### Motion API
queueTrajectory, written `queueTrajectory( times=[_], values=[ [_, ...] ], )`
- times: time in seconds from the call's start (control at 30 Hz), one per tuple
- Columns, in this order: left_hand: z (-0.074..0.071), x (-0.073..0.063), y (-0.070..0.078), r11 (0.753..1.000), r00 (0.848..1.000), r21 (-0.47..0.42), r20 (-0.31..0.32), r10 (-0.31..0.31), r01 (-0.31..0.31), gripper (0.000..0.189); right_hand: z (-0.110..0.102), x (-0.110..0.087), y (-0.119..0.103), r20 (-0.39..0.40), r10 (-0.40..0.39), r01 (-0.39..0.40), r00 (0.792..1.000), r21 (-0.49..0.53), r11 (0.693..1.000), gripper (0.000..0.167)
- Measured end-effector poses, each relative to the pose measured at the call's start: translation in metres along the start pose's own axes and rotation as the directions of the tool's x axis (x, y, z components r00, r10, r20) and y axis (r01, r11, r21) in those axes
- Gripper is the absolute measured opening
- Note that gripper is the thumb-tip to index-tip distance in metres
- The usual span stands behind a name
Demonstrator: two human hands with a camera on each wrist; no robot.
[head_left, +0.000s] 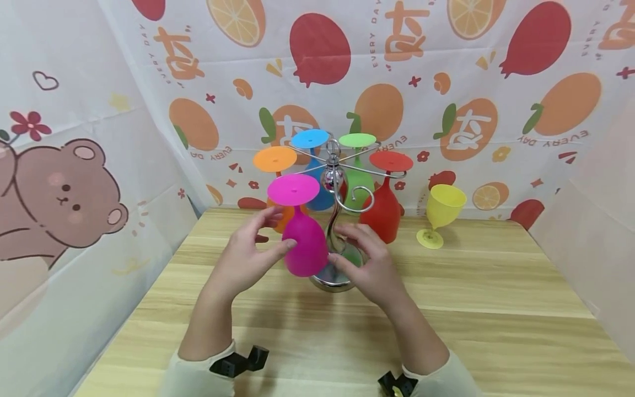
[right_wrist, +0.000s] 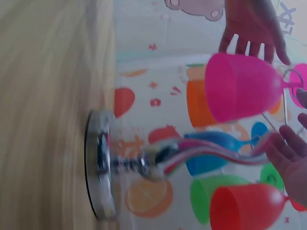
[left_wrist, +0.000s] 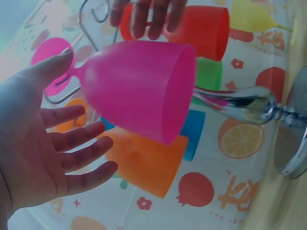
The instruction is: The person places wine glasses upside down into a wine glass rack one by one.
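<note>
A magenta goblet (head_left: 305, 242) hangs upside down by its foot on a chrome glass rack (head_left: 333, 165). On its left side is my left hand (head_left: 246, 251), thumb in front of the bowl in the head view and fingers spread apart. The left wrist view shows that palm (left_wrist: 33, 143) facing the goblet, fingers not wrapped round it. My right hand (head_left: 369, 262) is at the goblet's right, by the rack's curved stem (head_left: 334, 218), with fingers loosely bent and holding nothing. Orange (head_left: 275, 159), blue (head_left: 310, 138), green (head_left: 357, 140) and red goblets (head_left: 381, 212) hang from the other arms.
A yellow goblet (head_left: 445, 207) stands upright on the wooden table (head_left: 476, 309), to the right of the rack. The rack's round base (head_left: 333, 281) rests near the table's middle. Behind is a fruit-printed cloth (head_left: 377, 66); a bear-printed one (head_left: 64, 193) hangs at the left.
</note>
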State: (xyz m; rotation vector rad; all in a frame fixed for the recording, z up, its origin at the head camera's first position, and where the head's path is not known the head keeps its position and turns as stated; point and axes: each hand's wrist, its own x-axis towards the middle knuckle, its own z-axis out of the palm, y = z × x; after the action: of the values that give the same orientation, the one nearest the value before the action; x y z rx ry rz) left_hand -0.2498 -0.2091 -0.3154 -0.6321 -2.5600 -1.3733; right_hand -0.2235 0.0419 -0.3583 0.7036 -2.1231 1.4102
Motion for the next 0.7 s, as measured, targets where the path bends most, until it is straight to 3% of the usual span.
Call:
queueTrajectory(
  times=[0.23, 0.4, 0.53, 0.6, 0.7],
  values=[
    [0.016, 0.007, -0.002, 1.0, 0.999, -0.003, 0.042, -0.003, 0.003, 0.072, -0.042, -0.008, 0.013, -0.081, -0.129, 0.123, 0.988, -0.076, 0.99, 0.029],
    [0.018, 0.008, -0.004, 1.0, 0.998, -0.015, 0.06, -0.026, 0.027, 0.073, -0.079, 0.0, 0.032, -0.222, -0.212, 0.174, 0.952, -0.18, 0.968, 0.019],
    [0.02, 0.01, -0.005, 0.999, 0.997, -0.036, 0.074, -0.026, 0.029, 0.072, -0.114, 0.017, 0.056, -0.293, -0.203, 0.109, 0.934, -0.307, 0.946, 0.011],
    [0.019, 0.01, -0.006, 0.998, 0.996, -0.047, 0.081, -0.031, 0.035, 0.073, -0.129, 0.027, 0.07, -0.284, -0.183, 0.06, 0.941, -0.394, 0.917, 0.011],
    [0.018, 0.01, -0.006, 0.997, 0.995, -0.058, 0.094, -0.036, 0.042, 0.073, -0.149, 0.039, 0.091, -0.221, -0.129, -0.01, 0.967, -0.533, 0.846, 0.02]
  ],
)
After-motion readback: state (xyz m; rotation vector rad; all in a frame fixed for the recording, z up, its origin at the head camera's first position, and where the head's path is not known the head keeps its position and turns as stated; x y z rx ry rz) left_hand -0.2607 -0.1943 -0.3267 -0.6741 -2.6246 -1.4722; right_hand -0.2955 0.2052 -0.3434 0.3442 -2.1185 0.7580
